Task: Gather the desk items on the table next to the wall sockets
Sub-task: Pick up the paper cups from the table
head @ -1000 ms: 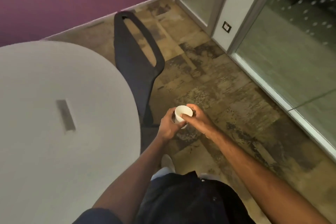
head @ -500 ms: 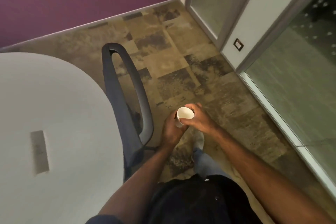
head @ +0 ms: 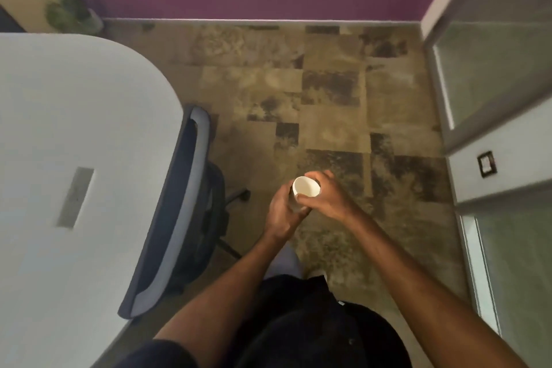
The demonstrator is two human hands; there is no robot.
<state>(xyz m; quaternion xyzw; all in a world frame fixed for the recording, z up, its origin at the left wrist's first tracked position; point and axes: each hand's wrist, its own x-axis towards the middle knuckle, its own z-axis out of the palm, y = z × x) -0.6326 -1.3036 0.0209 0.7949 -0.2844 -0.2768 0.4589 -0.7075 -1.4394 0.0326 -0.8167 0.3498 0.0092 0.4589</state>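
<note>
A: Where is the white cup [head: 306, 187]?
B: Over the floor, right of the chair [head: 167, 218], held by both hands.
A: How?
B: Left hand [head: 282, 212] wraps its body; right hand [head: 327, 199] pinches the rim. Its mouth tilts up toward the camera.

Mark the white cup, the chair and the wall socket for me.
white cup [head: 306, 187]: head view, on its open inside.
chair [head: 179, 206]: head view, on the backrest.
wall socket [head: 487, 164]: head view, on its dark faceplate.

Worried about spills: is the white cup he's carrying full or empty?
Empty, as far as shows: the white cup, held by both the left hand and right hand, shows a bare pale interior.
</note>
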